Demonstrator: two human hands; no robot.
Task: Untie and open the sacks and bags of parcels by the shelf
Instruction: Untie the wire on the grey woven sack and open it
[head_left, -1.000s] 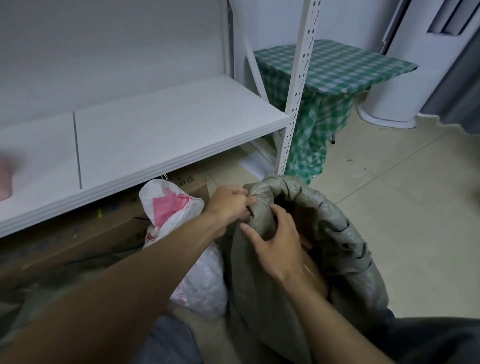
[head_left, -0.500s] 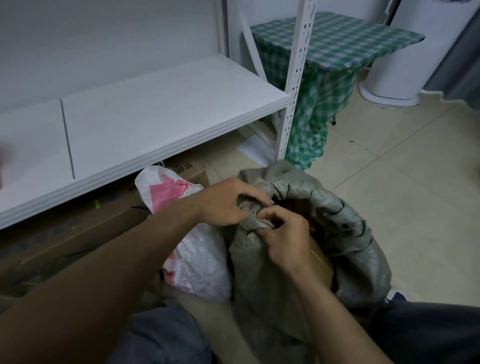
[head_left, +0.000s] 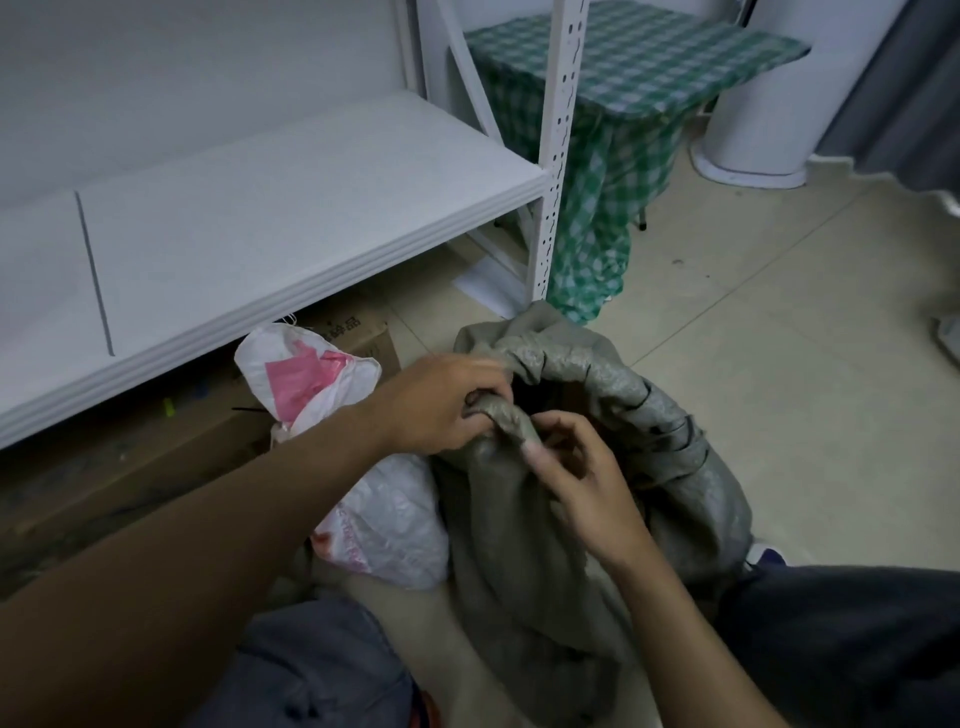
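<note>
A grey-green woven sack (head_left: 524, 545) stands on the floor between my knees, its mouth open and its rim rolled down into a thick roll. My left hand (head_left: 441, 405) grips the near rim, fingers curled over the roll. My right hand (head_left: 576, 478) pinches the same stretch of rolled rim just to the right, thumb on the outside. The dark inside of the sack shows brown cardboard. A white and pink plastic bag (head_left: 337, 415) leans against the sack's left side, its top bunched together.
A white metal shelf (head_left: 270, 208) with a perforated upright (head_left: 553, 156) stands just behind the sacks; flattened cardboard boxes (head_left: 130, 467) lie under it. A table with a green checked cloth (head_left: 623, 78) and a white cylindrical appliance (head_left: 769, 104) stand further back on the tiled floor.
Both hands have worked along the sack's near rim, rolling it further down. My right hand went from lying flat on the cloth to pinching the rolled edge.
</note>
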